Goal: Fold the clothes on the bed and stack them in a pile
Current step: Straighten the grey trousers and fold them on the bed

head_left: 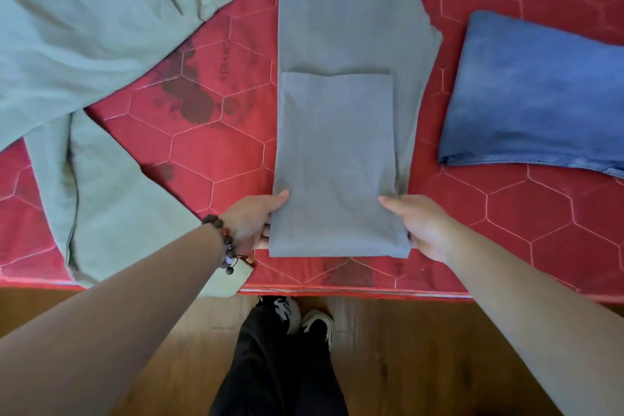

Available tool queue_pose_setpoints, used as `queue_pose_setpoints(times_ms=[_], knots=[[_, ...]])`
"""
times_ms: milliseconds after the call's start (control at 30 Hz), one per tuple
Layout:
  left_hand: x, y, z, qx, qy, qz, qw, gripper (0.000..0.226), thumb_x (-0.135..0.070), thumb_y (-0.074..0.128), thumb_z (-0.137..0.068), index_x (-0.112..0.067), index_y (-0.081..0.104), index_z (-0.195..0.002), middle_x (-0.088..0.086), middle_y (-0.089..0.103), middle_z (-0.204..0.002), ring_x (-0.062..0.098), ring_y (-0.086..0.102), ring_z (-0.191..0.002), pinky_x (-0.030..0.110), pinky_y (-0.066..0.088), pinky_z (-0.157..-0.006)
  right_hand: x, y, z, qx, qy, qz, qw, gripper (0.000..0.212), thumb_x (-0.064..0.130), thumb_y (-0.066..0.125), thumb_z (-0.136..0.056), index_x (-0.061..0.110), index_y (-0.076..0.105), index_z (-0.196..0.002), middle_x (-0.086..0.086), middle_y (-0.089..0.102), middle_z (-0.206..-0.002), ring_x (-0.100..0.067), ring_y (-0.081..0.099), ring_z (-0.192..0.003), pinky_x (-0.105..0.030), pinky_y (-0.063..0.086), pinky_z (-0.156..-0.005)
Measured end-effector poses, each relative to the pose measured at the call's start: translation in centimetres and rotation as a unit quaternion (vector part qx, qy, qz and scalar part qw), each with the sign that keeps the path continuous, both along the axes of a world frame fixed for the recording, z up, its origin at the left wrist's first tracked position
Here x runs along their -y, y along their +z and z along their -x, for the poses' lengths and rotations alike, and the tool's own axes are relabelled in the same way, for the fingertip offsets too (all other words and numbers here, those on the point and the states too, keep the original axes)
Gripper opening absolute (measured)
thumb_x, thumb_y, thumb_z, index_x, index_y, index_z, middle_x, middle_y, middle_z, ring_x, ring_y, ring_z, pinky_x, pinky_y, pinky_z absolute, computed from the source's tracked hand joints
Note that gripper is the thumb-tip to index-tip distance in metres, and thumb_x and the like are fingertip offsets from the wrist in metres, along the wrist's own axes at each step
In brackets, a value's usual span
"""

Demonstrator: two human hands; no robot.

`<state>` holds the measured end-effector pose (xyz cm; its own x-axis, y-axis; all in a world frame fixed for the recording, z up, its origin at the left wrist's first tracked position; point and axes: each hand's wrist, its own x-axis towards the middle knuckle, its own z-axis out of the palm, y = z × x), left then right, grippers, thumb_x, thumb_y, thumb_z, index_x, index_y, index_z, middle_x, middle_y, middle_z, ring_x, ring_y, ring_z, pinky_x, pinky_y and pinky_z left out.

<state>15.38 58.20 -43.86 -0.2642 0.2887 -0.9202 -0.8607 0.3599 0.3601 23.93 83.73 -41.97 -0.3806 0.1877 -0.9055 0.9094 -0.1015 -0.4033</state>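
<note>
Grey trousers (341, 145) lie lengthwise in the middle of the red quilted bed (216, 159), their near end doubled back over themselves. My left hand (253, 221) grips the left side of the near fold, thumb on top and fingers under the cloth. On the right side of the same fold, my right hand (420, 230) grips the cloth the same way. Folded blue jeans (537, 98) rest on the bed to the right. Unfolded pale green trousers (84, 54) spread over the left part of the bed.
The bed's front edge (354, 292) runs just below the grey fold. Beyond it are a wooden floor (405, 365) and my legs in black trousers with dark shoes (297, 317). One green trouser leg hangs over the edge at the left.
</note>
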Motion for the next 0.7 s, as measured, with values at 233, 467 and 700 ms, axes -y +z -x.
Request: queue_pose_setpoints(times_ms=[233,467,700], knots=[[-1.6,0.1,0.3,-0.096,0.09,-0.021,0.991,0.021,-0.022,0.053,-0.099,-0.008,0.067,-0.104,0.009,0.073,-0.105,0.025,0.07,-0.097,0.042,0.056,-0.087,0.3,0.1,-0.1,-0.088,0.004,-0.067,0.994,0.02,0.025,0.055,-0.098,0.01,0.068,-0.102,-0.01,0.071,-0.105,-0.029,0.068,-0.098,-0.044,0.055,-0.084],[-3.5,-0.5,1.9,-0.162,0.11,0.015,0.981,0.013,-0.017,0.058,-0.096,-0.014,0.064,-0.107,0.006,0.072,-0.107,0.026,0.07,-0.096,0.049,0.055,-0.089,1.5,-2.0,0.6,-0.121,-0.018,-0.176,0.977,0.026,0.021,0.052,-0.098,-0.001,0.061,-0.087,-0.016,0.067,-0.088,-0.032,0.062,-0.083,-0.042,0.049,-0.076],[-6.4,-1.1,8.5,-0.296,0.118,0.018,0.948,0.015,-0.019,0.055,-0.097,-0.032,0.063,-0.097,-0.002,0.071,-0.107,0.019,0.068,-0.099,0.047,0.053,-0.092,0.2,-2.5,8.1,-0.196,-0.041,-0.263,0.944,0.016,0.019,0.06,-0.094,0.004,0.064,-0.092,-0.017,0.068,-0.089,-0.031,0.063,-0.084,-0.042,0.05,-0.077]])
